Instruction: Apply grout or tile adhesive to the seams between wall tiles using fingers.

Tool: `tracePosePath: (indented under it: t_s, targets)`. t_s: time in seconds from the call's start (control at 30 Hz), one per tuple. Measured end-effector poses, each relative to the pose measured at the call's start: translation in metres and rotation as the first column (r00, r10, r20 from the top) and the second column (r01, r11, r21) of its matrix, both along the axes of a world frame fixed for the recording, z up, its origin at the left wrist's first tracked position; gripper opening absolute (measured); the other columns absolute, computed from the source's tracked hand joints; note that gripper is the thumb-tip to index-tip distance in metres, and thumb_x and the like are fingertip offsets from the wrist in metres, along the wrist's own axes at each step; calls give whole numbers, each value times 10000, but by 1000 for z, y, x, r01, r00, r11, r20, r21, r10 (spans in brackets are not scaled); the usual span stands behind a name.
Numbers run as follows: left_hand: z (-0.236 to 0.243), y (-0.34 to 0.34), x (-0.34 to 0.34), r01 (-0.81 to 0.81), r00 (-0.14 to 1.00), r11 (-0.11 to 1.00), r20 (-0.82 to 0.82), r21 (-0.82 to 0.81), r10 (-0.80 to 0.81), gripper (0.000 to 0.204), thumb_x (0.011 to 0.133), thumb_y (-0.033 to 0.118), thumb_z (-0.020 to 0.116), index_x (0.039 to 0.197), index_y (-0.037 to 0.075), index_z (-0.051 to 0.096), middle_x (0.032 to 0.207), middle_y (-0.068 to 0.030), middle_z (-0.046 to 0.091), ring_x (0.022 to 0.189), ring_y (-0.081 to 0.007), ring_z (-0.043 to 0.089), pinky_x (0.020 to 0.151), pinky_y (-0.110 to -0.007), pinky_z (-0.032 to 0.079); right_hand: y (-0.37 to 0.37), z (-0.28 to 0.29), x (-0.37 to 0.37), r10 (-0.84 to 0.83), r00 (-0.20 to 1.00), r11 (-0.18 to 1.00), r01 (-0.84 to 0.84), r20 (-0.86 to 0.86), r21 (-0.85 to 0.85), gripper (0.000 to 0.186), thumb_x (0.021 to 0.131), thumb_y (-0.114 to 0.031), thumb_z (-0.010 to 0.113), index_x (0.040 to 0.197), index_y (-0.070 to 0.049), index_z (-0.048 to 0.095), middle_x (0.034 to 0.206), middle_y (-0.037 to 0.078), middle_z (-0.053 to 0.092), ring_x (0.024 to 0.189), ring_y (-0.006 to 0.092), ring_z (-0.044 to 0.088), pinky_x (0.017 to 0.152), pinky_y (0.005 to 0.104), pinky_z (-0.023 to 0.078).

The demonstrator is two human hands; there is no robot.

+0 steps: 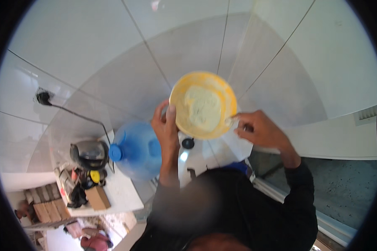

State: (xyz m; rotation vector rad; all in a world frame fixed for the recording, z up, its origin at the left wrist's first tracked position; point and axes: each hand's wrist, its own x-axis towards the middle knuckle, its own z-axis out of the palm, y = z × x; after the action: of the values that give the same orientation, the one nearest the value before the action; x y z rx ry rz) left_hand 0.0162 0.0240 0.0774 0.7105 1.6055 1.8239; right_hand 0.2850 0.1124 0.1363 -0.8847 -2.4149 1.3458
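Note:
A yellow bowl [228, 94] tilts in front of me, its inside smeared with a pale, creamy mixture [203, 109]. My left hand [165, 123] grips the bowl's left side, thumb at the rim and fingers behind. At the lower right rim, my right hand [257, 129] has its fingers bent together in a pinch. Something small and whitish shows at those fingertips, too blurred to name.
A large blue water bottle [138, 150] stands left of my left forearm, beside an electric kettle [89, 154]. A black cord [79, 115] runs to a wall plug [43, 98]. Further left lie a cardboard box [97, 198] and clutter. Two people appear at lower left.

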Motion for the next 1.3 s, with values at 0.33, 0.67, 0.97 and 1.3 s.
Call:
tracePosePath:
  t_s: [0.33, 0.67, 0.97, 1.3]
  targets:
    - [3, 3, -13, 27, 999, 994, 49, -106, -22, 553, 1030, 584, 632, 1133, 46, 708, 833, 5, 683, 661, -49, 657, 509, -194, 497, -3, 6, -10, -25, 999, 987, 29, 29, -155, 392, 955, -33, 726, 1342, 18, 685, 669, 17, 615, 549, 85, 532, 574, 264, 430]
    - [-12, 5, -6, -39, 999, 999, 8, -23, 40, 607, 1000, 442, 763, 1332, -46, 621, 900, -155, 772, 757, -141, 711, 613, -261, 535, -1, 5, -8, -53, 997, 794, 13, -48, -608, 489, 995, -54, 688, 1462, 49, 583, 742, 28, 651, 596, 52, 541, 529, 228, 432]
    - [-12, 2, -4, -29, 989, 998, 140, -59, 37, 611, 1014, 497, 699, 1349, -12, 651, 1049, -78, 744, 844, -141, 745, 645, -282, 618, 23, 2, -10, -217, 942, 757, -2, -255, -654, 389, 1005, -33, 625, 1390, 12, 639, 797, 57, 677, 596, 52, 553, 533, 207, 433]
    - [-31, 0, -21, -11, 988, 1000, 152, -9, 12, 607, 999, 460, 743, 1384, 13, 598, 1010, -126, 748, 875, -180, 735, 667, -317, 612, 97, -15, -56, -528, 754, 664, 653, -390, 363, 791, 922, -33, 643, 1626, 13, 286, 719, 110, 652, 574, 248, 633, 549, 352, 514]
